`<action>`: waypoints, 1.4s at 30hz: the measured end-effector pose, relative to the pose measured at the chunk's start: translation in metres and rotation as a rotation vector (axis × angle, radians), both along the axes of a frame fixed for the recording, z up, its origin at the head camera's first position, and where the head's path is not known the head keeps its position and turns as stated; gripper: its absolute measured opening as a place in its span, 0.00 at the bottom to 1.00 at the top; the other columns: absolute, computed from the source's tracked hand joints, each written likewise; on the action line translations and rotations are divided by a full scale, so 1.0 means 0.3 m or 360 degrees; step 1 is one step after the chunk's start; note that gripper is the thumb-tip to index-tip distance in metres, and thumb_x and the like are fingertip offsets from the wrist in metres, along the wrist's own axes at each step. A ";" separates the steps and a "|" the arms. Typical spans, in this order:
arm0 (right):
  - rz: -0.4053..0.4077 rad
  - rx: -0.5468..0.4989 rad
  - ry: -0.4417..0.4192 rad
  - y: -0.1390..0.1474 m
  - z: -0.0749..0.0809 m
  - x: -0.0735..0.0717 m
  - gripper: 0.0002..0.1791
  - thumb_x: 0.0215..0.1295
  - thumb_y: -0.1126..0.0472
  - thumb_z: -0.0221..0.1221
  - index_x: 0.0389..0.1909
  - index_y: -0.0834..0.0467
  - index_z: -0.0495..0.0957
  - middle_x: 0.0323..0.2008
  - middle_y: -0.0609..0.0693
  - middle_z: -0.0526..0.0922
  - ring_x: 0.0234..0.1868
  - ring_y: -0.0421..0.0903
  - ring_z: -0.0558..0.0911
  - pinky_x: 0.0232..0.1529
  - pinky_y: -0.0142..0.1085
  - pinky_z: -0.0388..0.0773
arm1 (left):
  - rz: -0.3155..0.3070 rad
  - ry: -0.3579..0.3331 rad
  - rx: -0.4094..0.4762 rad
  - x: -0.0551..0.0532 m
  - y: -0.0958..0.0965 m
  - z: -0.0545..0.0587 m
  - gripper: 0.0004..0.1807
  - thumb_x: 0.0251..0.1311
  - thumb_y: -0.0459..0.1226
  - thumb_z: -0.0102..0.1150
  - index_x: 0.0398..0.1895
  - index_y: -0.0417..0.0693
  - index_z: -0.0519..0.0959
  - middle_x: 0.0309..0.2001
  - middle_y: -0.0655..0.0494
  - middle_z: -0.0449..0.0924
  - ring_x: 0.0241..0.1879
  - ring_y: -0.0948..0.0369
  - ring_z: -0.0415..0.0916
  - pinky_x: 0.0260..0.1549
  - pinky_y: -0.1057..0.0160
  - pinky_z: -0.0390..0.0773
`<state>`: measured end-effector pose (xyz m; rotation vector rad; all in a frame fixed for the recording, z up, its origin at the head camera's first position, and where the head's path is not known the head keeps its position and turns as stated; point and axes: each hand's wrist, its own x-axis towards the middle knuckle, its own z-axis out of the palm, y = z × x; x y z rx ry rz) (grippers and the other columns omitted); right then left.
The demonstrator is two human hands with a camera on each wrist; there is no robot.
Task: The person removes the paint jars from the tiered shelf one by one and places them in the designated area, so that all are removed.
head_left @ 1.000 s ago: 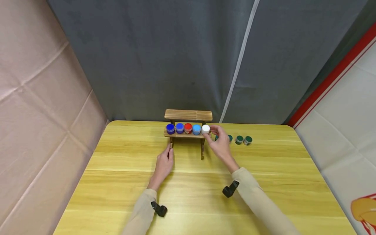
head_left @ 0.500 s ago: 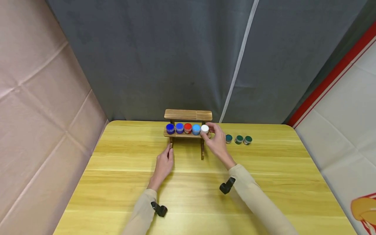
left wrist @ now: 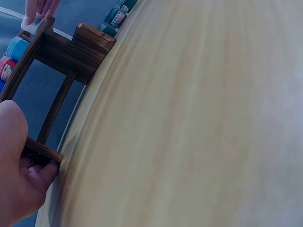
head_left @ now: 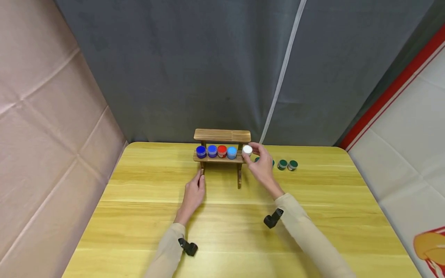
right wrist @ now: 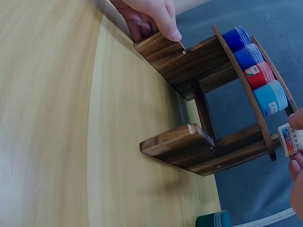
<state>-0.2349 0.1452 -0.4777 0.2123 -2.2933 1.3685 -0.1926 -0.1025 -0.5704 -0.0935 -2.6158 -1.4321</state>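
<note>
A small wooden rack [head_left: 222, 135] with two tiers stands at the table's far side. On its lower shelf sit a dark blue paint jar [head_left: 201, 151], a lighter blue one [head_left: 212, 151], a red one [head_left: 222, 151] and a sky-blue one [head_left: 231, 153]. My right hand [head_left: 262, 166] pinches a white-lidded paint jar [head_left: 247, 150] at the shelf's right end; in the right wrist view this labelled jar [right wrist: 291, 139] is tilted beside the shelf end. My left hand [head_left: 194, 193] grips the rack's left leg, its thumb [right wrist: 165, 23] on the wood in the right wrist view.
Green-lidded jars [head_left: 282, 165] stand in a row on the table [head_left: 222, 231] right of the rack, some partly behind my right hand. A dark grey curtain [head_left: 194, 77] hangs behind the table's far edge. Fabric walls [head_left: 52, 135] flank both sides.
The right hand brought the white-lidded jar slightly left, then back right and a little farther away, away from the sky-blue jar. My left hand and the rack have kept their place.
</note>
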 end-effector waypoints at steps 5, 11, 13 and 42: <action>-0.0005 -0.0016 -0.0015 0.028 0.007 -0.002 0.22 0.60 0.68 0.70 0.55 0.67 0.77 0.50 0.63 0.82 0.52 0.57 0.81 0.57 0.49 0.80 | -0.0001 -0.0013 -0.0003 0.001 0.000 0.002 0.27 0.80 0.42 0.42 0.75 0.38 0.63 0.30 0.46 0.77 0.23 0.61 0.67 0.26 0.63 0.77; -0.0010 -0.0045 -0.0053 0.060 0.008 0.001 0.23 0.61 0.68 0.69 0.56 0.69 0.76 0.51 0.63 0.81 0.52 0.57 0.80 0.58 0.49 0.79 | -0.0012 -0.0037 0.0009 0.002 -0.003 0.001 0.27 0.80 0.42 0.41 0.75 0.39 0.63 0.26 0.51 0.71 0.22 0.60 0.66 0.20 0.64 0.73; -0.0015 -0.0056 -0.0070 0.069 0.007 0.002 0.23 0.62 0.68 0.69 0.56 0.69 0.76 0.51 0.63 0.81 0.53 0.57 0.80 0.59 0.50 0.79 | -0.0010 -0.0039 0.0015 0.002 -0.004 0.001 0.27 0.80 0.42 0.41 0.76 0.39 0.63 0.26 0.50 0.72 0.22 0.60 0.66 0.21 0.63 0.74; -0.0093 -0.0070 -0.0334 0.091 -0.163 0.035 0.19 0.59 0.69 0.68 0.51 0.67 0.78 0.49 0.63 0.83 0.48 0.59 0.83 0.56 0.50 0.81 | 0.0007 -0.0041 -0.0007 -0.004 -0.004 -0.004 0.27 0.80 0.42 0.41 0.76 0.40 0.63 0.28 0.49 0.74 0.25 0.59 0.69 0.31 0.58 0.79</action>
